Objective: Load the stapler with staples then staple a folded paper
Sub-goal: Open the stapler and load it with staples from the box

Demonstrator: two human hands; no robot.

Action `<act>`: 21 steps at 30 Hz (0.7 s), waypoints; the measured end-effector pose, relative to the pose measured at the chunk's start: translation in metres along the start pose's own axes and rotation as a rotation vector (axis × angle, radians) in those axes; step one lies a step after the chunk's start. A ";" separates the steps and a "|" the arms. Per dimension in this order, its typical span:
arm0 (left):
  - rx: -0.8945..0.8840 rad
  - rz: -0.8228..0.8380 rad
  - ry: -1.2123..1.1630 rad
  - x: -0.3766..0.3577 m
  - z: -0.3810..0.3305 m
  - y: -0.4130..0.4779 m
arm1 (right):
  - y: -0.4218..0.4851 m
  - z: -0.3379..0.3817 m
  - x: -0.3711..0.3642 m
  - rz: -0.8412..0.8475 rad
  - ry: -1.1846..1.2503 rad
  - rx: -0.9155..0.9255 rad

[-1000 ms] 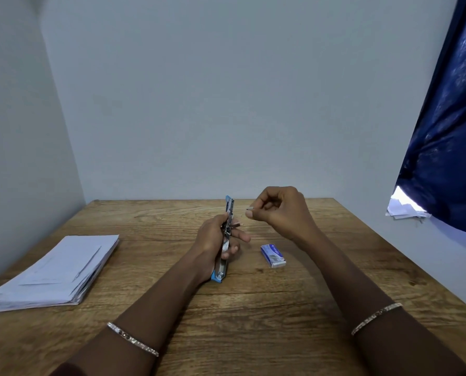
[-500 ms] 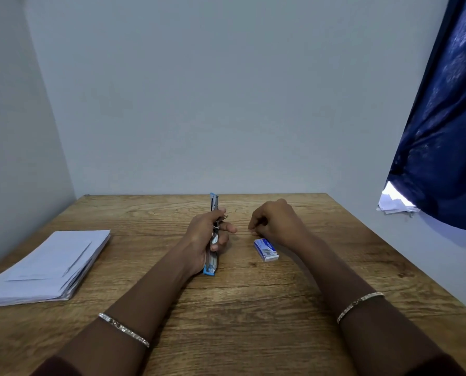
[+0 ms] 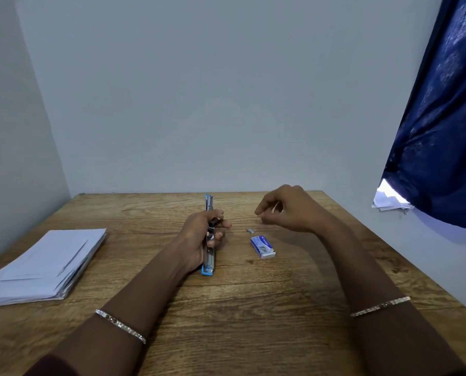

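My left hand [image 3: 199, 237] is shut around a blue and metal stapler [image 3: 208, 257], which is opened out long and points away from me, its near end resting on the wooden table [image 3: 253, 308]. My right hand [image 3: 289, 210] hovers just above the table to the right, fingers loosely curled and apart, with nothing seen in them. A small silver strip of staples [image 3: 251, 230] lies on the table just below its fingertips. A little white and blue staple box [image 3: 263, 246] lies closer to me than the strip. A stack of white papers [image 3: 44, 261] sits at the left.
Grey walls close the table in at the back and left. A dark blue curtain [image 3: 443, 131] hangs at the right, with some white papers [image 3: 389, 202] on a ledge under it. The table's right edge runs diagonally past my right forearm.
My right hand dropped from a raised pinch down to the table beside the box, then lifted and opened. A small staple strip now lies on the table. The left hand kept the stapler.
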State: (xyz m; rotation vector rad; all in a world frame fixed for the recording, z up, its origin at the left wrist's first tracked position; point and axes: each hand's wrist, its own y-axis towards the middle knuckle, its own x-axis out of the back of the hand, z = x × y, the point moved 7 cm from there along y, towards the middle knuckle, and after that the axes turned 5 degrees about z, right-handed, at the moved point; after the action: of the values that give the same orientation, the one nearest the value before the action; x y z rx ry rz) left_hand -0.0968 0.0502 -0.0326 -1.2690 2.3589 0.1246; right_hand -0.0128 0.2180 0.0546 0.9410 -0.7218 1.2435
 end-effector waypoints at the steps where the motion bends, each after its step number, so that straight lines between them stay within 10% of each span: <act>1: 0.005 0.000 -0.008 0.000 0.000 0.000 | -0.004 -0.002 -0.004 0.096 0.017 -0.007; 9: 0.026 0.059 -0.017 -0.005 -0.001 -0.005 | -0.010 -0.010 -0.032 0.393 -0.088 -0.063; 21: -0.043 0.147 0.041 -0.014 -0.003 -0.006 | -0.001 0.017 -0.013 -0.022 0.267 0.136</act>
State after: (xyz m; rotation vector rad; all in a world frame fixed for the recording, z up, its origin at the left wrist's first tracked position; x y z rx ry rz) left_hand -0.0859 0.0567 -0.0228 -1.1266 2.4965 0.1978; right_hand -0.0134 0.1974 0.0508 0.8687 -0.4195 1.3800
